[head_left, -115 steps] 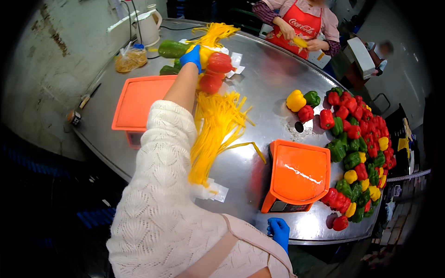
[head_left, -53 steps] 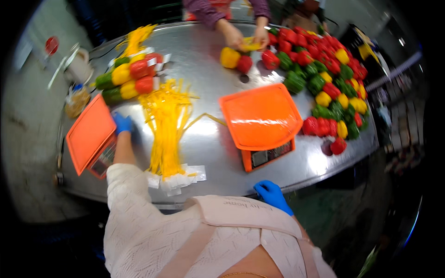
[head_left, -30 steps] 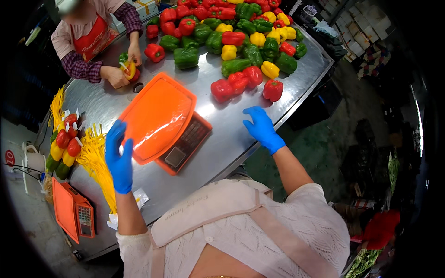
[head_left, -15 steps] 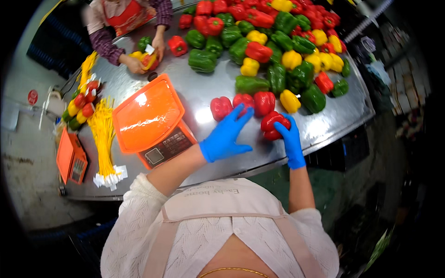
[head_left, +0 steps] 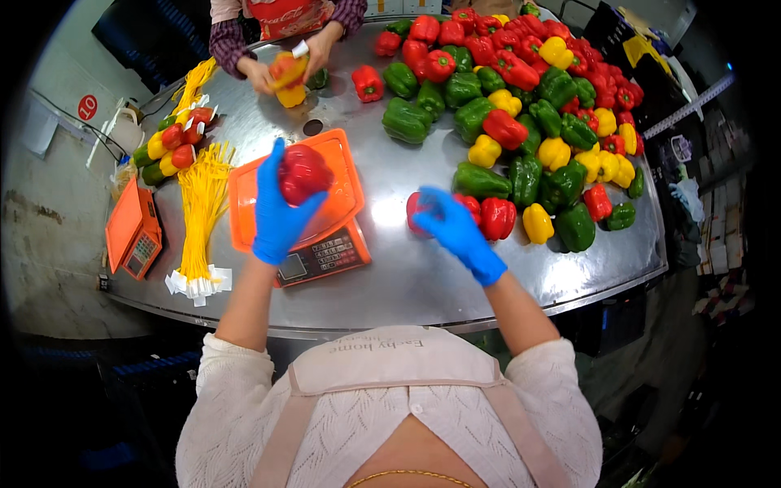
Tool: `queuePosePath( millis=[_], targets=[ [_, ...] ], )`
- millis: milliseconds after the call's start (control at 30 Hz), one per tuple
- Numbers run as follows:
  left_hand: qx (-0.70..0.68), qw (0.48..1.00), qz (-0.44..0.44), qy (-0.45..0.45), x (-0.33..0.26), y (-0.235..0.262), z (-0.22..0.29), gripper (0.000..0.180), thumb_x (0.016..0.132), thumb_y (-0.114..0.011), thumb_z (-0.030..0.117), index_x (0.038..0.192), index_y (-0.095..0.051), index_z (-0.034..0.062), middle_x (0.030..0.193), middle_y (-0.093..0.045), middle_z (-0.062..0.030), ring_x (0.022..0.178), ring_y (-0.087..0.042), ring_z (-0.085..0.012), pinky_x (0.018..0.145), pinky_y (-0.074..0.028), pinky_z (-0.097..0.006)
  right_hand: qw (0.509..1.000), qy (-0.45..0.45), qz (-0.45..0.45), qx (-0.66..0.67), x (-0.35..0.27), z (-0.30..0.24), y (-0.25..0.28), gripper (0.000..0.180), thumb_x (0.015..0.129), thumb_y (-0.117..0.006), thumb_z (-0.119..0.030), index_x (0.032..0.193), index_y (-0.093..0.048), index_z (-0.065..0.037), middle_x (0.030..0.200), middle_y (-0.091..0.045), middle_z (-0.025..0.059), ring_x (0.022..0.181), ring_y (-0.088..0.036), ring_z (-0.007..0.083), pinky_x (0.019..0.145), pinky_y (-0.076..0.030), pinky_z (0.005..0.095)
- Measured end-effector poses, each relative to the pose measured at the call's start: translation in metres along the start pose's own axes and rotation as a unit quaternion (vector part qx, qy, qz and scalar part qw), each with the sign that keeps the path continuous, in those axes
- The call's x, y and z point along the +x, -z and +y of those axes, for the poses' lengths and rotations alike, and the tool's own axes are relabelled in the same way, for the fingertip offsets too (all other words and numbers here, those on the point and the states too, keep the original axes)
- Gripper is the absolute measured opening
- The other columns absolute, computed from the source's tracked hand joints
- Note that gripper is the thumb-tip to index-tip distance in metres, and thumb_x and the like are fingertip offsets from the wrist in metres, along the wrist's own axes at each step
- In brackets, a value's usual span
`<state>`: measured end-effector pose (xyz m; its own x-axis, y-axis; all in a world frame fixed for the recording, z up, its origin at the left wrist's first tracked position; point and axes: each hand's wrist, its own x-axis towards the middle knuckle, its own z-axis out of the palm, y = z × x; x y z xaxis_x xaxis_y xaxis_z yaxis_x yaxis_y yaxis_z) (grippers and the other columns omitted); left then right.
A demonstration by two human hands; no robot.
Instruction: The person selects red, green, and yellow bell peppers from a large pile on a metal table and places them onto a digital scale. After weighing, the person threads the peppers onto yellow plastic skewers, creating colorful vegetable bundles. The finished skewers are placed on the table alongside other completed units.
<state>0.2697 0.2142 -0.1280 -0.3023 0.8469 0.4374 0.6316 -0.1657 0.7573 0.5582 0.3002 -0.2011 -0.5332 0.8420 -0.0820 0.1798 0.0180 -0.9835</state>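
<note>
My left hand (head_left: 279,207), in a blue glove, grips a shiny red bell pepper (head_left: 305,174) above the orange pan of a weighing scale (head_left: 340,191). To the right, my blue-gloved right hand (head_left: 455,232) reaches over a short row of red bell peppers. Its fingers are somewhat blurred and look apart, beside the leftmost red bell pepper (head_left: 415,214), which they partly cover. Another red bell pepper (head_left: 497,219) sits just right of that hand.
A large heap of red, green and yellow peppers (head_left: 541,122) covers the table's right side. Yellow ties (head_left: 195,220) and bundled peppers (head_left: 175,145) lie left, near a second orange scale (head_left: 134,228). Across the table, a person's hands (head_left: 321,49) hold yellow and red peppers.
My left hand has moved left from the pepper row to above the scale, now holding a red bell pepper. My right hand has let go of its red pepper and shifted to the row.
</note>
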Motion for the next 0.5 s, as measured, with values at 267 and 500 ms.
queuePosePath(
  millis=[267,500],
  targets=[
    [0.042,0.992,0.095,0.074,-0.017,0.04,-0.098,0.097,0.07,-0.085,0.018,0.148,-0.03,0.0018,0.133,-0.047,-0.0153,0.124,-0.048,-0.0291,0.105,-0.041,-0.038,0.889,0.103,0.088,-0.438,0.178,0.017,0.038,0.104,0.069,-0.082,-0.036,0.152,-0.023,-0.013,0.145,-0.037,0.0273,0.133,-0.039,0.0431,0.108,-0.037,0.0478],
    [0.037,0.986,0.107,0.124,-0.04,0.084,-0.111,0.073,0.086,-0.071,0.021,0.146,-0.035,0.0015,0.144,-0.044,-0.0162,0.133,-0.043,-0.0279,0.11,-0.034,-0.038,0.85,0.063,0.115,-0.51,0.223,0.036,0.016,0.108,0.061,-0.087,-0.026,0.151,-0.028,-0.015,0.142,-0.039,0.0246,0.124,-0.046,0.0417,0.103,-0.042,0.0483]
  ],
)
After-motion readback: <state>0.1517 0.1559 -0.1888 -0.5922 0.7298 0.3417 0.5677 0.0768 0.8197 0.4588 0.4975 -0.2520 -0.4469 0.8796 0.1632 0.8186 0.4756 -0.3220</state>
